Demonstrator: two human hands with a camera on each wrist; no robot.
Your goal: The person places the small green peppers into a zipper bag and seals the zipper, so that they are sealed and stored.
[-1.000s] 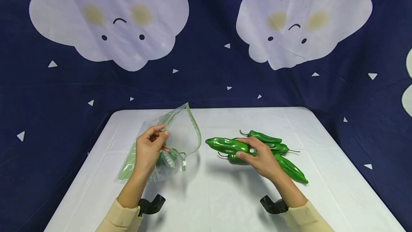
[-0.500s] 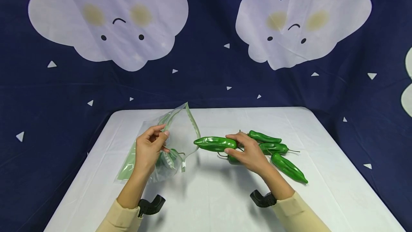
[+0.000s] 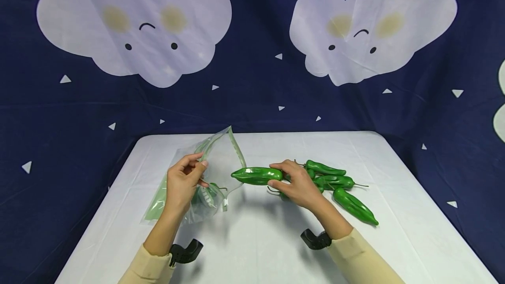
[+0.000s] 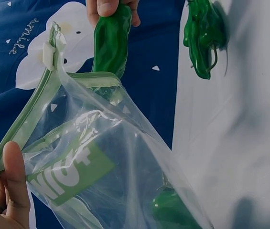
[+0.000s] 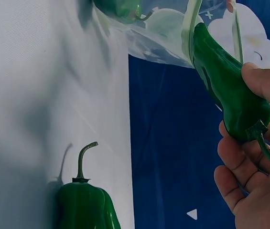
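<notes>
With thumb and fingers, my left hand (image 3: 183, 182) pinches the green-edged rim of a clear zip bag (image 4: 120, 157), whose mouth gapes to the right. A white slider (image 4: 48, 56) sits on the bag's zip strip. Inside the bag lies a green pepper (image 4: 173, 208), seen through the plastic. My right hand (image 3: 295, 184) grips another green pepper (image 3: 256, 175) near its stem end, thumb on one side and fingers on the other. That pepper's tip points left and is at the bag's mouth, as the right wrist view (image 5: 228, 86) also shows.
Several more green peppers (image 3: 355, 206) lie in a loose group on the white table (image 3: 260, 244), behind and right of my right hand. A dark blue cloth (image 3: 252, 100) with clouds hangs behind the table. Black wrist mounts (image 3: 186, 251) stick out from both forearms.
My right hand has moved left with the pepper, away from the group on the table, bringing its tip to the bag's mouth. The left hand and the bag have stayed in place.
</notes>
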